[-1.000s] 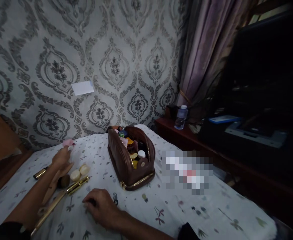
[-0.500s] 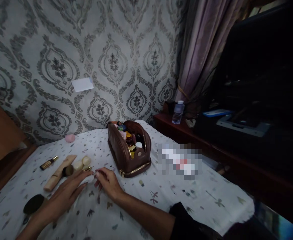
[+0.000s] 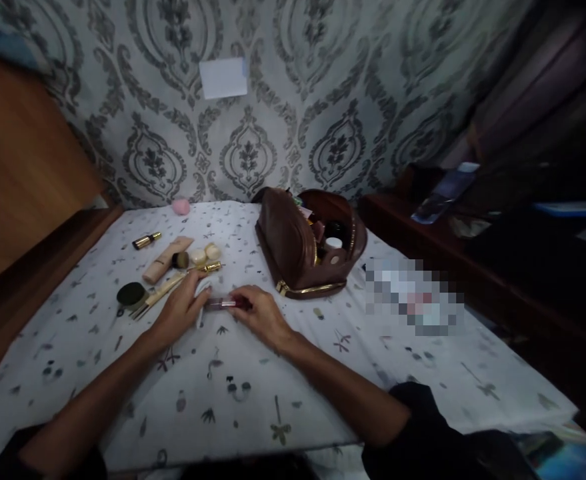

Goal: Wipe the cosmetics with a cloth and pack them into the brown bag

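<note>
A small tube with a clear body and dark red end, like a lip gloss [image 3: 221, 303], lies level between my hands. My right hand [image 3: 263, 316] is closed around its dark end. My left hand [image 3: 183, 308] pinches a white tissue [image 3: 202, 288] close against the tube's other end; whether those fingers also grip the tube I cannot tell. Left of that hand are thin brushes [image 3: 155, 299], a dark round lid or compact [image 3: 131, 294], a beige squeeze tube [image 3: 165, 261], a short dark-haired brush [image 3: 180, 260] and pale round pieces [image 3: 205, 254]. A gold tube [image 3: 211, 267] lies just beyond its fingers.
An unzipped brown makeup bag [image 3: 293, 243], filled with cosmetics, stands at the back right on the patterned white cloth [image 3: 253, 413]. A black-and-gold tube [image 3: 146, 241] and a pink sponge [image 3: 181, 206] lie back left. A plastic bottle [image 3: 445, 193] stands beyond the right edge.
The view has shifted, showing more of the near table edge. My hands have moved apart slightly, and the lip gloss tube now shows between them. The thin brushes have come into sight.
</note>
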Tool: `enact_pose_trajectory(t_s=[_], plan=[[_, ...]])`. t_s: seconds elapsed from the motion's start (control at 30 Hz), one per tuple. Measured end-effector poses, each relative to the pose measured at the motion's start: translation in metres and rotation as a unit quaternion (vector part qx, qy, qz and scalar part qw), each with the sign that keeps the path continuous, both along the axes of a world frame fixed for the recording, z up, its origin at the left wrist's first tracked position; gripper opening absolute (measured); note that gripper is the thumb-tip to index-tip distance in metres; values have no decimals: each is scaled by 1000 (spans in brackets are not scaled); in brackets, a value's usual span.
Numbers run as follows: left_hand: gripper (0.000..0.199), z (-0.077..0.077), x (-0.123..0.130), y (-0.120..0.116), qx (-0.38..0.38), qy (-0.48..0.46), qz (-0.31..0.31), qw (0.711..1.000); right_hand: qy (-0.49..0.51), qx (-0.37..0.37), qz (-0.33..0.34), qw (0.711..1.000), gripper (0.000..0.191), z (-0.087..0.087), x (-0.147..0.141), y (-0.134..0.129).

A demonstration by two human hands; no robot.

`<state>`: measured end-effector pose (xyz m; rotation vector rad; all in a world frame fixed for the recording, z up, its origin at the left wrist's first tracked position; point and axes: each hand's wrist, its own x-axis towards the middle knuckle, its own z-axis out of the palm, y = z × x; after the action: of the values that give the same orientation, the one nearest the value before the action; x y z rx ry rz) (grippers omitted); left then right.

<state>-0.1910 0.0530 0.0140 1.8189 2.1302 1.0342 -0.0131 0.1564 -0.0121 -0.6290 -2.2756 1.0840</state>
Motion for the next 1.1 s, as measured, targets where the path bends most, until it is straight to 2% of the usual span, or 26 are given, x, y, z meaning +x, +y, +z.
enact_pose_trajectory(t_s=[0.13, 0.27, 0.5, 0.57, 0.67, 0.8, 0.97, 1.1], plan=[[21, 1, 7, -4, 42, 83, -29, 995, -20, 40, -10, 999, 32, -4, -2, 1], [21, 1, 16, -6, 72, 139, -67, 985, -40, 60, -8, 997, 25, -4, 0, 4], [27, -3, 16, -6, 100, 157, -103, 977, -31, 34, -6, 999, 24, -5, 3, 10], [28, -4, 17, -6, 101, 171, -102, 975, -19, 19, -7, 1000, 31, -6, 3, 9], [28, -6, 23, -5, 105, 220, -105, 964, -11, -1, -3, 1000, 54, -8, 4, 5], [32, -9, 33, -3, 112, 287, -125, 943, 1, 9, 21, 1000, 73, -8, 6, 3], [30, -5, 37, -5, 83, 312, -137, 937, 7, -6, 63, 998, 79, -8, 6, 6], [33, -2, 32, -9, 67, 321, -135, 935, 14, -10, 69, 997, 77, -10, 6, 6]])
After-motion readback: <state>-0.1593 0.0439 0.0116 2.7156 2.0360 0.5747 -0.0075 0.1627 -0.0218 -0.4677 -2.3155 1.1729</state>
